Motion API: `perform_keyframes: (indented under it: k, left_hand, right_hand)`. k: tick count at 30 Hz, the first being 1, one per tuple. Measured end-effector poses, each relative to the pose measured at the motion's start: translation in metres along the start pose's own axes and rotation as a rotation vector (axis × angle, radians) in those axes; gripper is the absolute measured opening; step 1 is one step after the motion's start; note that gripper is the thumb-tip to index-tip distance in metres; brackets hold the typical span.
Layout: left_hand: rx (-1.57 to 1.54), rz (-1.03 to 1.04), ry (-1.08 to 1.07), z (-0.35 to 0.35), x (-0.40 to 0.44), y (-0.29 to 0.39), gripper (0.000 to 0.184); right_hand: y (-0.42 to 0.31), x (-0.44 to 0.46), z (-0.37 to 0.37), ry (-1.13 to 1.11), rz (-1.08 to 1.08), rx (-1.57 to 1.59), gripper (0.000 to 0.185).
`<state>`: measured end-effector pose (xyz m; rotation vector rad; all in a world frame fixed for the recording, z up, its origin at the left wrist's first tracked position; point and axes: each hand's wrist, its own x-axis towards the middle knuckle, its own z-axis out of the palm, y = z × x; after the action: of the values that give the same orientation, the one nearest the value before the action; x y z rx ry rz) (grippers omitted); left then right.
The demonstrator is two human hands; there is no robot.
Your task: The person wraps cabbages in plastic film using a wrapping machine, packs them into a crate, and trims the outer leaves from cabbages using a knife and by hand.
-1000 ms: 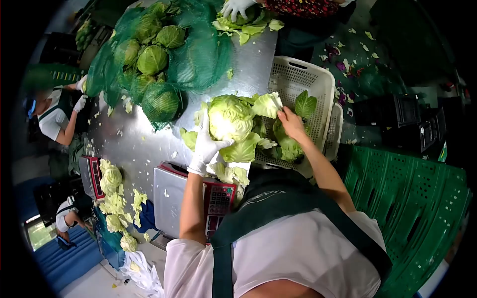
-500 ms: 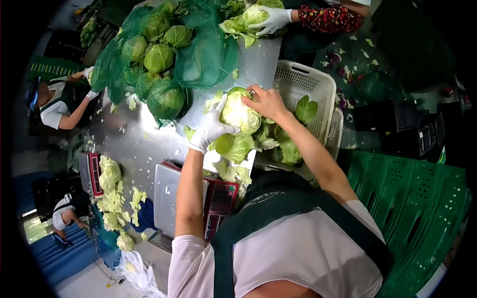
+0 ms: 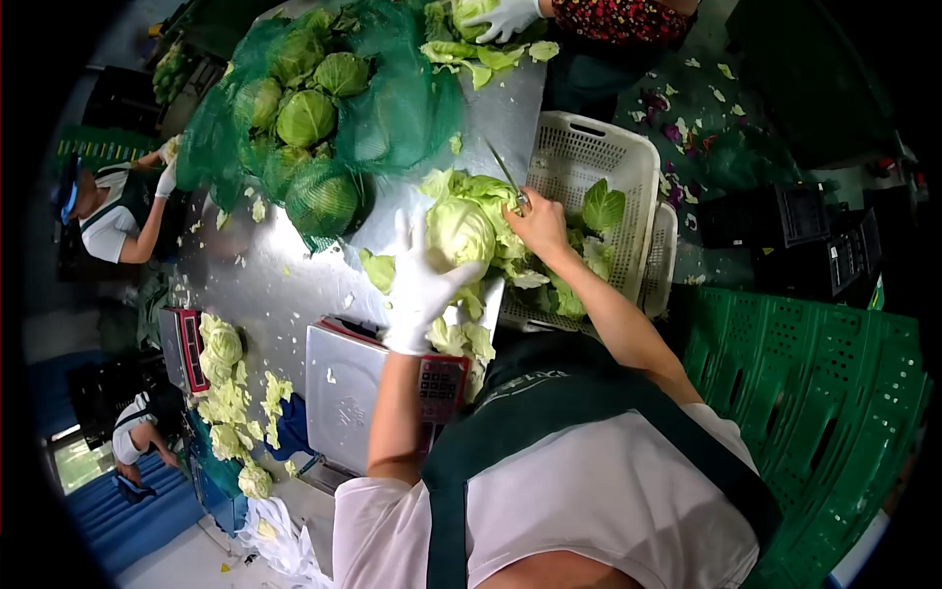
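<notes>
A pale, trimmed cabbage (image 3: 459, 234) rests on the metal table among loose outer leaves (image 3: 505, 250). My left hand (image 3: 424, 285), in a white glove, is just left of and below it with the fingers spread; whether the thumb touches the cabbage I cannot tell. On the other side, my bare right hand (image 3: 540, 224) is closed around a knife (image 3: 504, 167), whose thin blade points up and to the left, away from the cabbage. The knife's handle is mostly hidden in my fingers.
Green netting (image 3: 397, 118) surrounds several whole cabbages (image 3: 306, 118). A white crate (image 3: 643, 167) with leaves stands at the table's right edge. A scale (image 3: 343, 393) lies near my left forearm. Green crates (image 3: 805, 393) are at right. Co-workers stand at left; a gloved hand (image 3: 505, 18) handles cabbage at top.
My left hand has let go of the cabbage and spread its fingers. My right hand has shifted slightly right and down from the cabbage's top, and the knife blade now shows.
</notes>
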<state>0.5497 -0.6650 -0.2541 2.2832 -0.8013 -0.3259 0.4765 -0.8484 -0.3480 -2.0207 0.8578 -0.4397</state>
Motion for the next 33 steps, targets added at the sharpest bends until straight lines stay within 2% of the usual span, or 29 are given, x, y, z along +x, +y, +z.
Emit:
perform_keyframes:
  k: [2, 4, 6, 7, 8, 10, 12, 13, 15, 16, 18, 20, 22, 23, 24, 25, 26, 27, 28, 29, 30, 32, 33]
  left_hand:
    - [0.344, -0.058, 0.051, 0.027, 0.002, 0.014, 0.104]
    - [0.381, -0.070, 0.096, 0.037, 0.010, -0.003, 0.106]
    - [0.070, 0.024, 0.163, 0.032, 0.014, -0.042, 0.106]
    - [-0.236, 0.034, 0.142, 0.027, 0.015, -0.066, 0.103]
    - [-0.603, -0.150, 0.108, 0.015, 0.008, -0.060, 0.096]
    - [-0.865, -0.238, 0.102, 0.001, 0.001, -0.062, 0.090]
    - [-0.858, -0.247, 0.133, -0.001, -0.003, -0.073, 0.089]
    - [-0.863, -0.248, 0.156, 0.000, -0.004, -0.076, 0.088]
    - [-0.909, -0.263, 0.134, 0.001, -0.004, -0.076, 0.087]
    - [-0.955, -0.276, 0.106, 0.003, -0.005, -0.074, 0.086]
    - [-1.005, -0.298, 0.086, 0.010, -0.008, -0.062, 0.084]
    - [-1.087, -0.311, 0.083, 0.017, -0.012, -0.049, 0.083]
    - [-1.046, -0.299, 0.095, 0.025, -0.016, -0.036, 0.082]
    - [-0.997, -0.294, 0.115, 0.026, -0.017, -0.033, 0.083]
    - [-0.949, -0.286, 0.140, 0.026, -0.018, -0.031, 0.083]
    - [-0.995, -0.304, 0.128, 0.028, -0.020, -0.035, 0.071]
    - [-0.993, -0.303, 0.131, 0.030, -0.022, -0.042, 0.071]
    - [-1.184, -0.321, 0.080, 0.030, -0.025, -0.051, 0.067]
    - [-1.374, -0.336, 0.027, 0.028, -0.028, -0.055, 0.063]
    - [-1.353, -0.351, -0.002, 0.023, -0.034, -0.053, 0.060]
    - [-1.351, -0.344, 0.005, 0.022, -0.038, -0.057, 0.060]
    - [-1.873, -0.597, -0.037, 0.019, -0.046, -0.069, 0.063]
    - [-1.945, -0.660, 0.032, 0.019, -0.048, -0.064, 0.066]
  right_hand:
    - [-0.007, -0.008, -0.005, -0.026, 0.006, -0.064, 0.040]
    - [0.007, -0.008, -0.009, -0.014, 0.005, -0.065, 0.042]
    - [0.040, -0.005, -0.015, 0.035, 0.198, 0.033, 0.042]
    - [0.064, -0.008, -0.015, 0.044, 0.167, -0.023, 0.042]
    - [0.089, -0.011, -0.013, 0.055, 0.132, -0.072, 0.041]
    - [0.118, -0.024, -0.017, 0.121, 0.187, -0.268, 0.044]
    - [0.153, -0.029, -0.039, -0.053, 0.282, -0.314, 0.059]
    - [0.137, -0.033, -0.048, -0.061, 0.275, -0.316, 0.059]
    - [0.109, -0.043, -0.077, -0.170, 0.288, -0.509, 0.076]
    - [0.102, -0.042, -0.078, -0.173, 0.287, -0.516, 0.076]
    - [0.082, -0.042, -0.064, 0.036, 0.011, -0.277, 0.086]
    - [0.062, -0.039, -0.032, -0.053, -0.052, 0.301, 0.088]
    - [-0.011, -0.047, -0.040, -0.223, 0.009, 0.070, 0.060]
    - [-0.008, -0.047, -0.034, -0.216, 0.012, 0.070, 0.060]
    - [0.001, -0.044, -0.022, -0.106, 0.011, 0.103, 0.051]
    - [0.008, -0.039, -0.016, -0.001, 0.005, 0.136, 0.044]
    - [0.018, -0.033, -0.019, 0.033, 0.032, 0.120, 0.025]
    - [0.021, -0.025, -0.026, -0.039, 0.241, 0.104, 0.020]
    - [0.053, -0.023, -0.021, 0.053, 0.144, 0.085, 0.015]
    - [0.077, -0.023, -0.026, 0.102, 0.053, -0.067, 0.018]
    - [0.102, -0.020, -0.033, 0.037, 0.146, -0.266, 0.023]
    - [0.129, -0.026, -0.055, -0.102, 0.126, -0.393, 0.040]
    - [0.117, -0.031, -0.059, -0.054, 0.136, -0.402, 0.042]
